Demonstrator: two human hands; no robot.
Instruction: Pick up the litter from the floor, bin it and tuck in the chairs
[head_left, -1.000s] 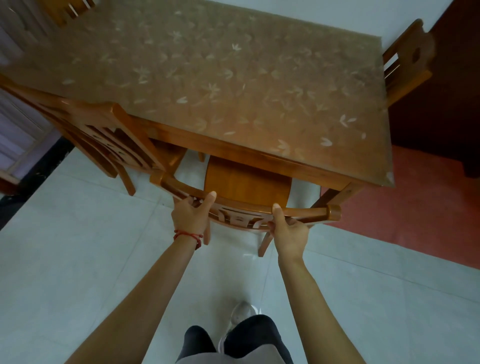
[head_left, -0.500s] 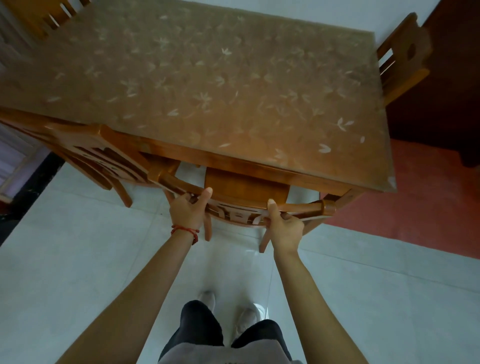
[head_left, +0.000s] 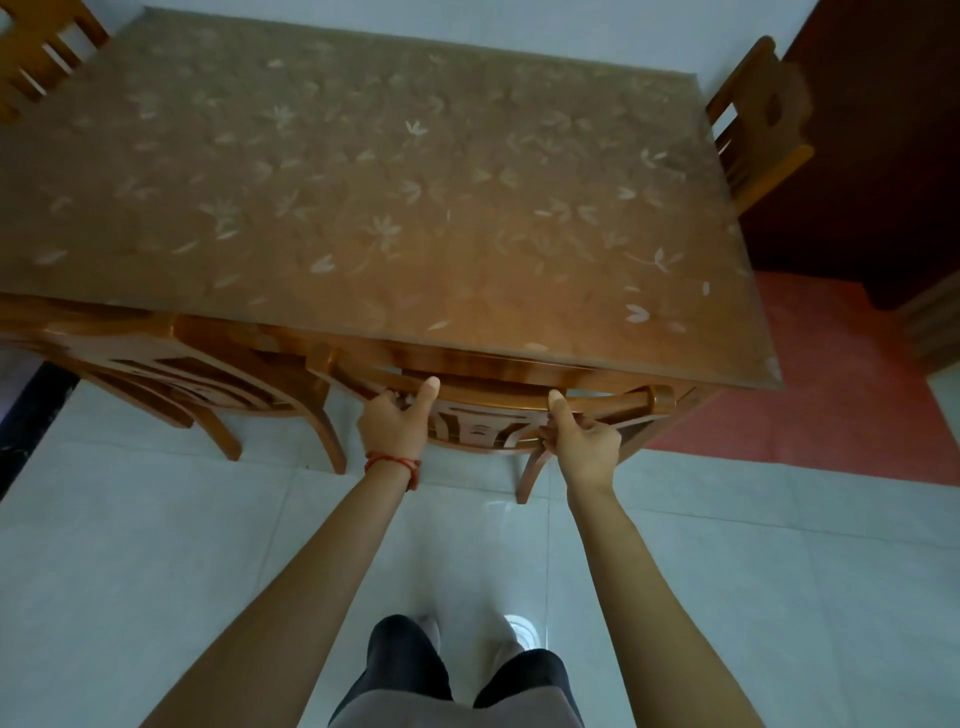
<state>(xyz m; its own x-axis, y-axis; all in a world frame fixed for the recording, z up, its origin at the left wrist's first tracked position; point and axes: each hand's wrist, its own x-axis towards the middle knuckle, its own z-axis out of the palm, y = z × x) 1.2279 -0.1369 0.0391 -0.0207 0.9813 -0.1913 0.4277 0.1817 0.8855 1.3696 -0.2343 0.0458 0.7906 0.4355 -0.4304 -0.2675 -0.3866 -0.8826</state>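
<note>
A wooden chair (head_left: 493, 402) stands pushed against the near edge of the wooden table (head_left: 363, 208), its seat hidden under the tabletop. My left hand (head_left: 395, 423) grips the left part of the chair's curved top rail, thumb lying on top. My right hand (head_left: 584, 441) grips the right part of the same rail, thumb up along it. No litter shows on the floor.
A second wooden chair (head_left: 171, 379) is tucked in to the left of mine. Another chair (head_left: 753, 124) stands at the table's far right end, and one more chair (head_left: 36, 57) at the far left corner. Pale floor tiles lie around my feet; a red floor strip (head_left: 831, 389) runs on the right.
The chair has slid forward under the table with both hands on its top rail; its seat, visible earlier, is now hidden. I have stepped closer to the table.
</note>
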